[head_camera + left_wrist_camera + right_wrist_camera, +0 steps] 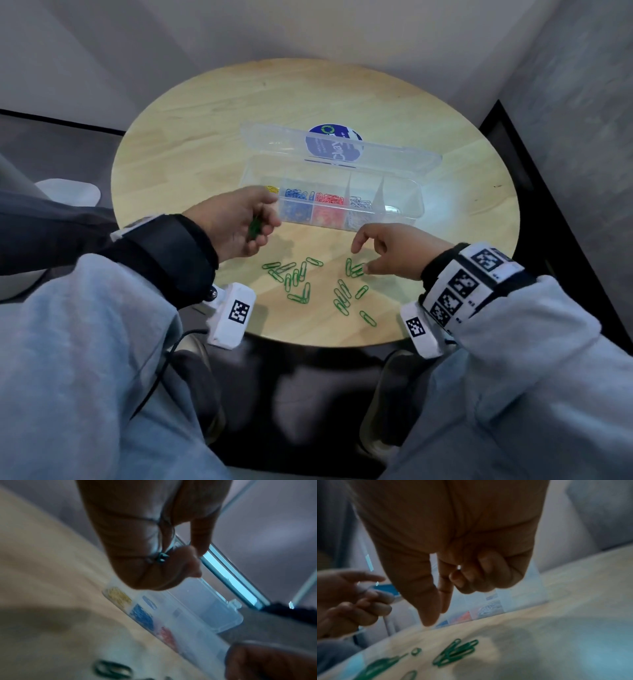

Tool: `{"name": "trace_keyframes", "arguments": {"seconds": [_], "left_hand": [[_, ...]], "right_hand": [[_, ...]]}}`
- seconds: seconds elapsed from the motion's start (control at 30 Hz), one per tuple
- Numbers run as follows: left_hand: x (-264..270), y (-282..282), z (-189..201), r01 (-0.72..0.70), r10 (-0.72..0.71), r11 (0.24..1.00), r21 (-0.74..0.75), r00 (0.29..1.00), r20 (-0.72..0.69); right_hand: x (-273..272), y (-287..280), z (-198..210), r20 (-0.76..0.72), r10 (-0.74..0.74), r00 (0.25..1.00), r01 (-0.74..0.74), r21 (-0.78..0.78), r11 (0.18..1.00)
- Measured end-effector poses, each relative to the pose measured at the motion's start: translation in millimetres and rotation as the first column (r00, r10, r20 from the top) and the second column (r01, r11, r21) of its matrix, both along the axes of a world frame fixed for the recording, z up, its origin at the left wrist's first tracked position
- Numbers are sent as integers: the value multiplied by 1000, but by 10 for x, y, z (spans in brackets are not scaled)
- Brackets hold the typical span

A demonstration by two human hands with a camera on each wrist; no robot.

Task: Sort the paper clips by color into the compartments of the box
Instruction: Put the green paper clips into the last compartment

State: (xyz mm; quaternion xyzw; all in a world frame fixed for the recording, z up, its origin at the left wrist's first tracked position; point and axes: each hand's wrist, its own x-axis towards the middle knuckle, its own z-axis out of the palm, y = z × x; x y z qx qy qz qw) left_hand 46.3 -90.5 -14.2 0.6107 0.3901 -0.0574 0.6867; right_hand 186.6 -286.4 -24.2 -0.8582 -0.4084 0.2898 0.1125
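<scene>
A clear compartment box [419, 205] stands open on the round wooden table [205, 113]. From left to right it holds yellow [272, 189], blue [297, 197], red [329, 199] and silver clips [360, 202]; the rightmost cell [397, 202] looks empty. Several green clips [301, 281] lie loose in front of the box. My left hand [260, 226] hovers near the box's left end, fingers curled round a bunch of green clips [254, 229], also visible in the left wrist view [162, 558]. My right hand [362, 258] reaches down, its thumb touching a pair of green clips [356, 269], index finger raised.
The box's lid [274, 140], with a blue round sticker [334, 145], lies flat behind the box. The table's near edge [325, 344] is just behind the loose clips, with my knees below it. Walls close in behind and to the right.
</scene>
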Motion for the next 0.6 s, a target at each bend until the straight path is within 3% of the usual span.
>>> {"name": "trace_keyframes", "arguments": {"seconds": [0.03, 0.07, 0.1, 0.17, 0.23, 0.4, 0.6], "left_hand": [[11, -10, -14, 94, -77, 980, 176, 992, -104], [11, -15, -35, 240, -161, 903, 356, 958, -239], [1, -24, -51, 404, -227, 766, 500, 897, -378], [-26, -66, -55, 617, -265, 483, 622, 780, -567], [-36, -109, -87, 691, -266, 367, 622, 719, -642], [19, -190, -204, 759, -301, 261, 597, 652, -697], [103, -218, -263, 782, -328, 251, 570, 623, -710]], "right_hand": [[-17, 15, -3, 55, 44, 998, -43, -29, 999], [-28, 34, -9, 96, 78, 992, -73, -53, 996], [-29, 58, -21, 124, 107, 987, -97, -78, 992], [-17, 108, -47, 156, 162, 974, -141, -136, 981], [-5, 149, -79, 171, 196, 966, -162, -193, 968], [-7, 217, -157, 193, 229, 954, -183, -230, 956], [13, 264, -196, 206, 204, 957, -154, -235, 960]]}}
